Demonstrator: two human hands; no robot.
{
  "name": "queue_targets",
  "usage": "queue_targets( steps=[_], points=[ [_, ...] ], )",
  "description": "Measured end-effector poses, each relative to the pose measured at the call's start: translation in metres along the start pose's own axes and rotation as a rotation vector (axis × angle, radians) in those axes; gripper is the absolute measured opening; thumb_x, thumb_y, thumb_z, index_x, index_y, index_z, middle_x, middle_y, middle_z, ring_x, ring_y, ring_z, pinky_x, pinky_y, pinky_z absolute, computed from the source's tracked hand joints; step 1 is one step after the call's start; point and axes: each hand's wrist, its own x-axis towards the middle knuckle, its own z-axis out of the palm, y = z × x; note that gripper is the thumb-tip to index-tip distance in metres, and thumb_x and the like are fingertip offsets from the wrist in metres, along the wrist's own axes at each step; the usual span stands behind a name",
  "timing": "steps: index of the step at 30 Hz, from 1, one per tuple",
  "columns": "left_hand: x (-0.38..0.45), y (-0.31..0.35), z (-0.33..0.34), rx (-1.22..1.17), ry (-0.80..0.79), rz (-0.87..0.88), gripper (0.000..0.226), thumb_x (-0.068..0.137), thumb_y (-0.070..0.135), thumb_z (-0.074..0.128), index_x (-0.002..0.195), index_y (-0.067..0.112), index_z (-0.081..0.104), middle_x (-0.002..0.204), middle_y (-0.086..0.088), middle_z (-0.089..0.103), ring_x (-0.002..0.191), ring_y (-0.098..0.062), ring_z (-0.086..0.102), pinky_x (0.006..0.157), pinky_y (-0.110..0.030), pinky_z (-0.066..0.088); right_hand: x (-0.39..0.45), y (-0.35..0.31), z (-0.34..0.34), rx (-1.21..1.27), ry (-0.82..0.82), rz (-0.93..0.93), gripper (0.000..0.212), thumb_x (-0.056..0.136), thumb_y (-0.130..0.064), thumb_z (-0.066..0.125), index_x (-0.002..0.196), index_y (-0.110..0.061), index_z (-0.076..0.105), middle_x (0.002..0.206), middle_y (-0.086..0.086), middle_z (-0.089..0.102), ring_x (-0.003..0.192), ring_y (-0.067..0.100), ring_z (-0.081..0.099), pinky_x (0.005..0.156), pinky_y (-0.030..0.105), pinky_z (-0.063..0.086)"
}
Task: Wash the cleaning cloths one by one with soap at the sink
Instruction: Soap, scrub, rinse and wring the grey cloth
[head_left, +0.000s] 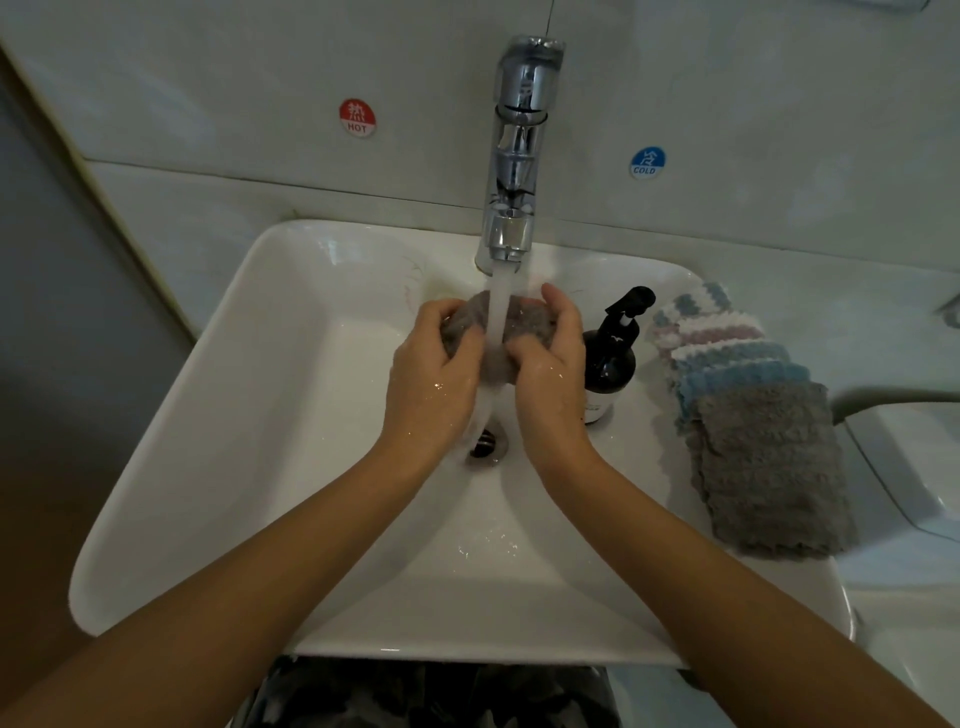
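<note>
1. A bunched grey fleecy cleaning cloth (511, 317) was held over the middle of the white rectangular ceramic sink (249, 415), directly under the stream of running water (497, 306) from the tall chrome tap (514, 156) at the sink's back edge.
2. The left hand (434, 374) was clamped on the cloth's left part, fingers curled round it; the right hand (550, 358) was clamped on its right part in the same way, so the cloth was gripped between both.
3. Splashing was judged the main risk: the stream struck the wad and the wet hands, and water could be thrown over the sink's right rim.
4. A loosened grip could let the soaked cloth drop onto the dark drain opening (485, 444) below and slow the outflow.
5. Whether soap was in the cloth could not be told; an incomplete rinse was therefore possible.
6. A dark pump soap bottle (610, 358) stood at the sink's right rim, just beside the right hand, and could be knocked by a sideways wringing motion.
7. A fanned stack of folded cloths (748, 405), grey on top with blue, pink and white beneath, lay on the counter beyond the right rim, near enough to be wetted.
8. A red round HOT sticker (357, 117) and a blue round COLD sticker (647, 163) were fixed to the wall behind.
9. Nothing was seen between the hands and the stream.
</note>
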Motion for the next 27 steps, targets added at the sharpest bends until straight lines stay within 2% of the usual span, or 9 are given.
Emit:
queue_targets(
  steps=[2, 5, 6, 10, 14, 18, 21, 24, 27],
  points=[
    [-0.002, 0.000, 0.000, -0.020, -0.003, -0.030, 0.021, 0.100, 0.016, 0.045, 0.119, 0.024, 0.052, 0.097, 0.017, 0.059, 0.091, -0.006, 0.061, 0.077, -0.018, 0.054, 0.000, 0.000, 0.003, -0.049, -0.011, 0.029, 0.045, 0.102, -0.016, 0.045, 0.146, -0.017, 0.037, 0.121, -0.005, 0.055, 0.112, 0.011, 0.055, 0.095, 0.025, 0.049],
    [-0.007, 0.001, 0.006, -0.054, -0.029, -0.094, 0.021, 0.096, 0.025, 0.039, 0.109, 0.038, 0.048, 0.105, 0.008, 0.063, 0.094, -0.015, 0.063, 0.083, -0.043, 0.057, -0.001, 0.009, 0.006, -0.229, -0.037, -0.050, 0.034, 0.103, -0.030, 0.044, 0.134, -0.018, 0.047, 0.112, -0.008, 0.059, 0.103, 0.008, 0.059, 0.090, 0.026, 0.051],
    [-0.009, 0.002, 0.008, -0.056, -0.036, -0.097, 0.021, 0.091, 0.030, 0.038, 0.107, 0.040, 0.046, 0.107, 0.006, 0.063, 0.095, -0.015, 0.063, 0.084, -0.046, 0.055, -0.001, 0.013, 0.008, -0.259, -0.042, -0.077, 0.027, 0.103, -0.031, 0.044, 0.126, -0.018, 0.050, 0.109, -0.005, 0.062, 0.098, 0.009, 0.060, 0.087, 0.027, 0.052],
    [-0.012, 0.006, 0.014, -0.042, -0.019, -0.057, 0.023, 0.093, 0.047, 0.035, 0.106, 0.032, 0.049, 0.104, 0.003, 0.065, 0.094, -0.016, 0.064, 0.085, -0.047, 0.054, -0.003, 0.024, 0.009, -0.310, -0.003, -0.147, 0.015, 0.102, -0.014, 0.044, 0.106, -0.007, 0.056, 0.097, -0.010, 0.052, 0.080, -0.005, 0.041, 0.077, 0.001, 0.035],
    [-0.009, 0.007, 0.013, 0.030, -0.060, -0.129, 0.034, 0.100, 0.045, 0.037, 0.093, 0.020, 0.060, 0.084, 0.007, 0.066, 0.081, -0.013, 0.066, 0.074, -0.037, 0.056, 0.005, 0.014, 0.012, -0.212, 0.037, 0.102, 0.040, 0.102, -0.040, 0.040, 0.074, -0.020, 0.060, 0.074, -0.002, 0.065, 0.073, 0.010, 0.064, 0.073, 0.035, 0.054],
    [-0.004, 0.009, 0.015, 0.071, 0.007, -0.102, 0.037, 0.101, 0.036, 0.039, 0.071, 0.029, 0.060, 0.069, 0.008, 0.063, 0.068, -0.007, 0.062, 0.061, -0.027, 0.051, 0.004, 0.007, 0.014, -0.237, 0.054, 0.054, 0.042, 0.102, -0.036, 0.041, 0.074, -0.013, 0.061, 0.077, 0.008, 0.066, 0.077, 0.024, 0.065, 0.079, 0.048, 0.054],
    [0.002, 0.008, 0.016, 0.154, 0.006, -0.057, 0.043, 0.099, 0.023, 0.045, 0.057, 0.029, 0.052, 0.054, 0.010, 0.054, 0.050, -0.001, 0.056, 0.050, -0.022, 0.043, 0.007, 0.005, 0.014, -0.287, 0.040, 0.058, 0.039, 0.102, -0.023, 0.035, 0.072, -0.010, 0.057, 0.078, 0.016, 0.062, 0.077, 0.032, 0.059, 0.075, 0.048, 0.050],
    [0.001, 0.010, 0.014, 0.119, 0.046, -0.076, 0.045, 0.099, 0.022, 0.047, 0.055, 0.029, 0.051, 0.054, 0.009, 0.054, 0.050, -0.005, 0.053, 0.047, -0.015, 0.039, 0.006, 0.005, 0.016, -0.223, 0.061, 0.100, 0.038, 0.102, -0.020, 0.039, 0.067, -0.013, 0.053, 0.071, 0.010, 0.059, 0.077, 0.036, 0.062, 0.074, 0.049, 0.053],
    [-0.002, 0.010, 0.012, 0.116, 0.066, -0.018, 0.043, 0.102, 0.026, 0.043, 0.059, 0.028, 0.050, 0.056, 0.010, 0.054, 0.051, -0.004, 0.053, 0.050, -0.012, 0.040, 0.001, 0.006, 0.015, -0.244, 0.010, 0.047, 0.028, 0.105, -0.023, 0.038, 0.080, -0.019, 0.051, 0.075, -0.003, 0.056, 0.070, 0.013, 0.057, 0.065, 0.025, 0.049]
  ],
)
